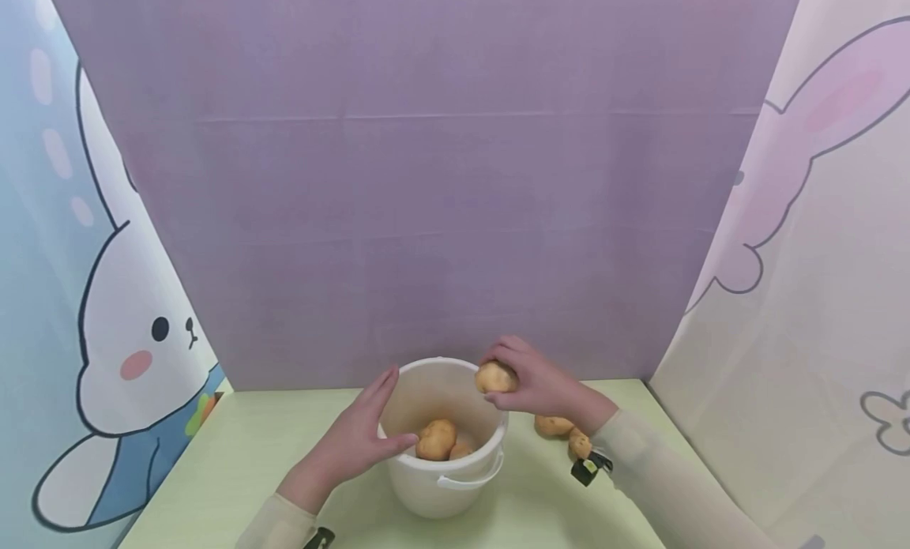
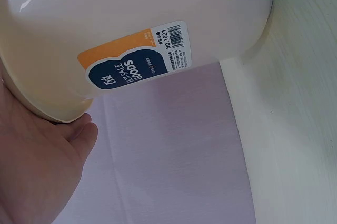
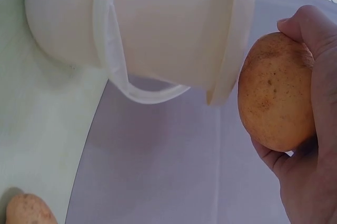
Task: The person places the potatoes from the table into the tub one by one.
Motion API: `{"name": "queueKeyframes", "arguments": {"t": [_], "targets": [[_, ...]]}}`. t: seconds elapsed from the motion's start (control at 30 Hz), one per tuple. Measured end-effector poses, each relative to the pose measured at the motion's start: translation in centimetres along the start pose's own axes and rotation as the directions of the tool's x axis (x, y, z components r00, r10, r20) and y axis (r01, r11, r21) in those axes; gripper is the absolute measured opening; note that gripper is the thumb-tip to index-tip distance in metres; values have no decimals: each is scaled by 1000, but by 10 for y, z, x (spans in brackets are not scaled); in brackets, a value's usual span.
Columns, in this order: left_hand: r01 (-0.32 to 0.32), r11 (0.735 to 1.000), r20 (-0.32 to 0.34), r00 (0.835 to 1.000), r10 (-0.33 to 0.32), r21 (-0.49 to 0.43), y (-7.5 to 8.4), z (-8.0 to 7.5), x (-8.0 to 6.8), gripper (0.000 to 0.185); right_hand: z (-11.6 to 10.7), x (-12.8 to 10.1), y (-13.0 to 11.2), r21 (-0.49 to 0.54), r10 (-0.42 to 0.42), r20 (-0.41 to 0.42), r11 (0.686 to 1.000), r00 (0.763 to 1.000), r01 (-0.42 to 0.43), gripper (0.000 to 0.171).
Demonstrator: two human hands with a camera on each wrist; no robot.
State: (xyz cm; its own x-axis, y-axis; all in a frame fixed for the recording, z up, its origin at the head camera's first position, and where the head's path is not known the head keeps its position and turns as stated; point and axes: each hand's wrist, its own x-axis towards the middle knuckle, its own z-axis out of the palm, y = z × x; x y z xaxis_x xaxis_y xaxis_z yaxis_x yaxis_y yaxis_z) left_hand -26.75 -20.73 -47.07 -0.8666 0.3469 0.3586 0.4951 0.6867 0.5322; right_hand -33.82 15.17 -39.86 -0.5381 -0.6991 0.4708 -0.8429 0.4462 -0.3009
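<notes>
A white bucket (image 1: 446,486) stands on the table with potatoes inside, one large potato (image 1: 436,440) showing beside part of another. My right hand (image 1: 536,381) grips a potato (image 1: 495,377) above the bucket's right rim; in the right wrist view this potato (image 3: 276,92) is close beside the rim, fingers and thumb around it. My left hand (image 1: 362,430) is at the bucket's left rim, fingers extended and thumb reaching over the near edge. Seen from the left wrist, the left hand (image 2: 42,155) lies right against the rim (image 2: 47,111).
Two more potatoes (image 1: 553,426) lie on the pale green table (image 1: 284,430) right of the bucket, partly behind my right forearm. The bucket's handle (image 1: 472,479) hangs down in front. A purple backdrop (image 1: 455,201) rises behind, with rabbit-printed curtains (image 1: 817,336) at both sides.
</notes>
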Motion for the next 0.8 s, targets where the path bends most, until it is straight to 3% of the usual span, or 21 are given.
{"name": "queueKeyframes", "arguments": {"t": [0.8], "targets": [[5,1000,9,1000,-5,-4,0,0,0,114,31,36,-10,43,-11,125,999,992,6,47]]}}
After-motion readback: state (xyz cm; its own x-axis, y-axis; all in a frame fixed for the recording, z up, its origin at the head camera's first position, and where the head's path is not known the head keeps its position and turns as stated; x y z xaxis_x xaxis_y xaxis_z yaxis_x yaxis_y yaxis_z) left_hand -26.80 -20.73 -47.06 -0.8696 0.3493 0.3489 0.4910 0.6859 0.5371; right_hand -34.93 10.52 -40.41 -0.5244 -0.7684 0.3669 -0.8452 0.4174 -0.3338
